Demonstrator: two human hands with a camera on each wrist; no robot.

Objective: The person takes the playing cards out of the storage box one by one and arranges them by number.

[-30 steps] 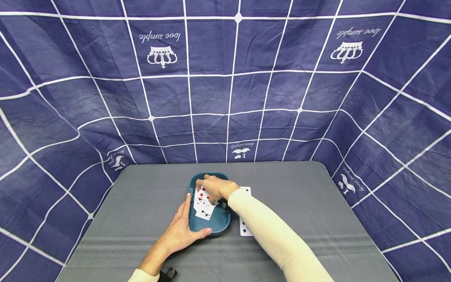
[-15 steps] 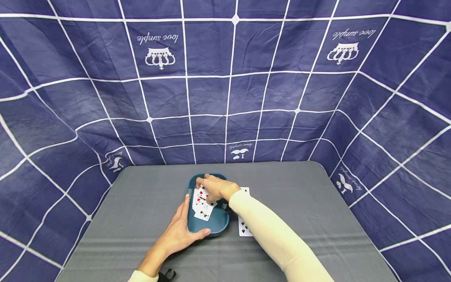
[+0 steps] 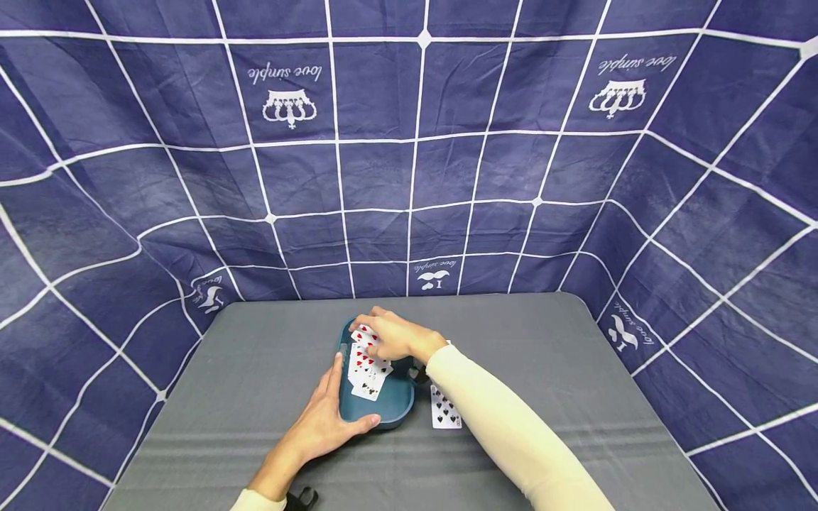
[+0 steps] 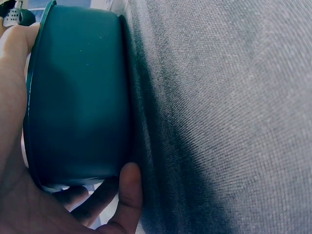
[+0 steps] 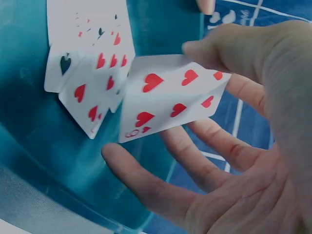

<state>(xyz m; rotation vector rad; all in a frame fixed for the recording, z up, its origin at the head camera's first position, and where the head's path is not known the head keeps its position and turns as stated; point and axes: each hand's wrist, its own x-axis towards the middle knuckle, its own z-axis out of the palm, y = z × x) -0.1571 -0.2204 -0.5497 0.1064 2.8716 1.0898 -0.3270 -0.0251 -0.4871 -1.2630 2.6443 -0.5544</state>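
A teal blue tray (image 3: 396, 407) with rounded ends stands on the table, several playing cards (image 3: 369, 382) overlapping face up in it. My left hand (image 3: 322, 411) holds the tray's near left corner, thumb (image 4: 22, 44) along the near rim and fingers round the side. Over the far part of the tray, my right hand (image 3: 395, 336) holds a six of hearts (image 5: 168, 90). Its thumb lies on the card's face, with fingers behind. The card is tilted up and bent slightly. Beneath it lie another hearts card (image 5: 83, 95) and a spade card (image 5: 57, 73).
Right of the tray a spades card (image 3: 445, 411) lies face up on the grey table (image 3: 524, 341), partly behind the right sleeve (image 3: 498, 426). A black strap (image 3: 302, 499) shows by the left wrist. A blue checked cloth (image 3: 377, 177) hangs behind the table.
My right hand has raised the six of hearts off the other cards and shifted slightly toward the tray's far end. My left hand stays on the tray. More of the spades card shows.
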